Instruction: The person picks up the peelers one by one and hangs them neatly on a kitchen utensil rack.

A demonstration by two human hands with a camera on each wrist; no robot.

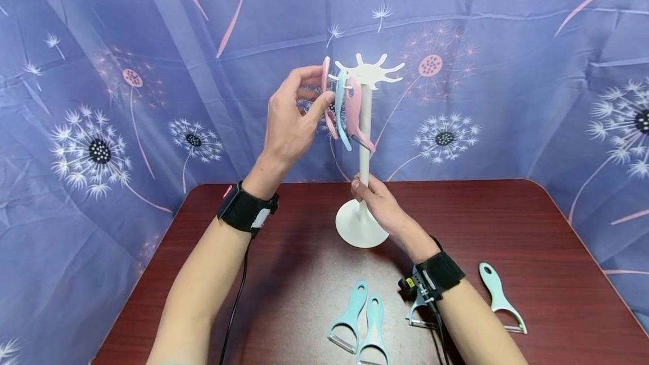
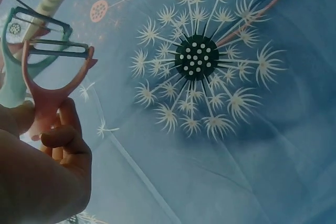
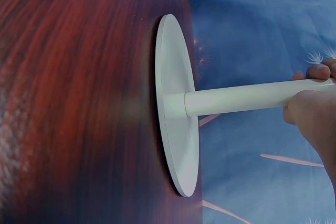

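Note:
My left hand (image 1: pixel 289 120) pinches a pink peeler (image 2: pixel 46 103) by its handle, at the left side of a white stand's spoked top (image 1: pixel 371 74). In the left wrist view its blade end points up, away from the fingers. Just right of it, a light blue peeler (image 1: pixel 340 108) and another pink peeler (image 1: pixel 353 107) hang from the spokes by their handle holes. Lower down, my right hand (image 1: pixel 382 201) grips the stand's white pole (image 3: pixel 236 98), fingers and thumb wrapped around it. The round base (image 3: pixel 178 150) stands on the table, pole upright.
On the dark red table (image 1: pixel 284 308) lie two turquoise peelers (image 1: pixel 354 306) side by side at the front. Another peeler (image 1: pixel 418 308) is partly hidden under my right wrist, and a pale green one (image 1: pixel 494 286) lies farther right. A dandelion-patterned curtain (image 1: pixel 284 10) hangs behind.

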